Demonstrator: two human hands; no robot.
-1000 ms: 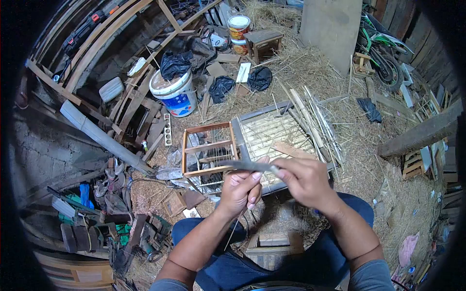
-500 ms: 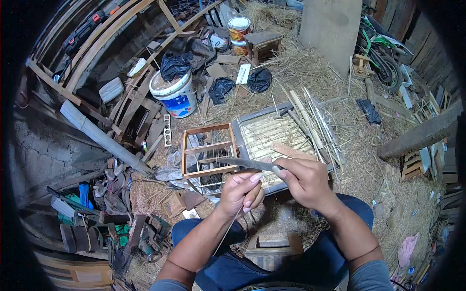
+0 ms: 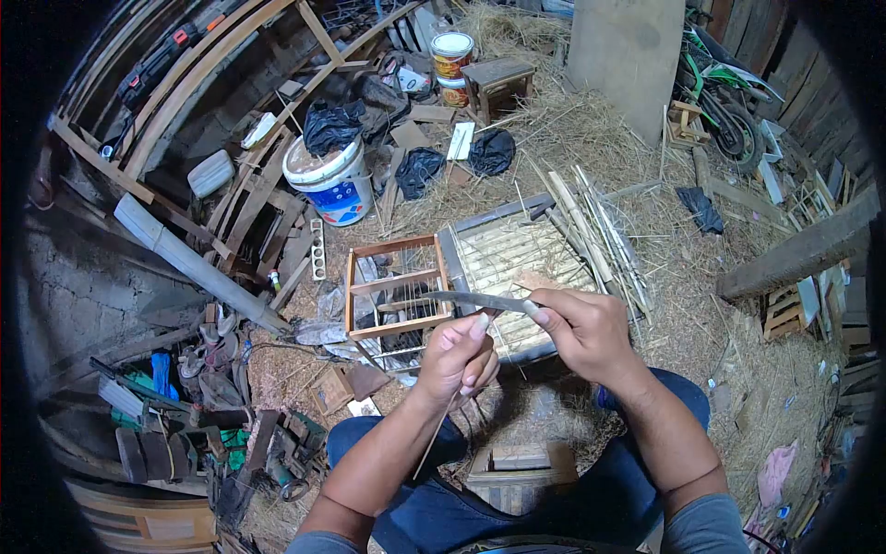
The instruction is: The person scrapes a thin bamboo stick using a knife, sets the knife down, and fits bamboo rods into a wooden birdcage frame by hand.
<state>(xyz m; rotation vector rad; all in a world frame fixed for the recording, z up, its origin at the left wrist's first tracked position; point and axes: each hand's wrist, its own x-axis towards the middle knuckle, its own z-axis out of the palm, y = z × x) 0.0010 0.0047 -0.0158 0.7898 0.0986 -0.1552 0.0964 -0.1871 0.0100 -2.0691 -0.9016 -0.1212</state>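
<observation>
My right hand (image 3: 583,334) is closed around the handle end of a knife (image 3: 484,300), whose long grey blade points left. Just below the blade, my left hand (image 3: 457,358) pinches a thin stick (image 3: 436,436) that slants down toward my lap. The stick's upper end is hidden by the fingers and blade, so I cannot tell whether they touch. Behind the hands lies a wooden frame (image 3: 395,242) with crossbars and thin rods in it. Right of that frame is a slatted bamboo panel (image 3: 517,245) in a grey border.
Split bamboo strips (image 3: 591,235) lie across the panel's right side. A white-and-blue bucket (image 3: 337,189) stands at the back left, near black plastic bags (image 3: 493,151). A small wooden stool (image 3: 498,78) and a green motorcycle (image 3: 724,102) are farther back. Straw and shavings cover the floor.
The knife has shifted slightly, its blade now a little higher and tilted differently. My left hand has moved a little, and the stick's lower end has swung slightly right.
</observation>
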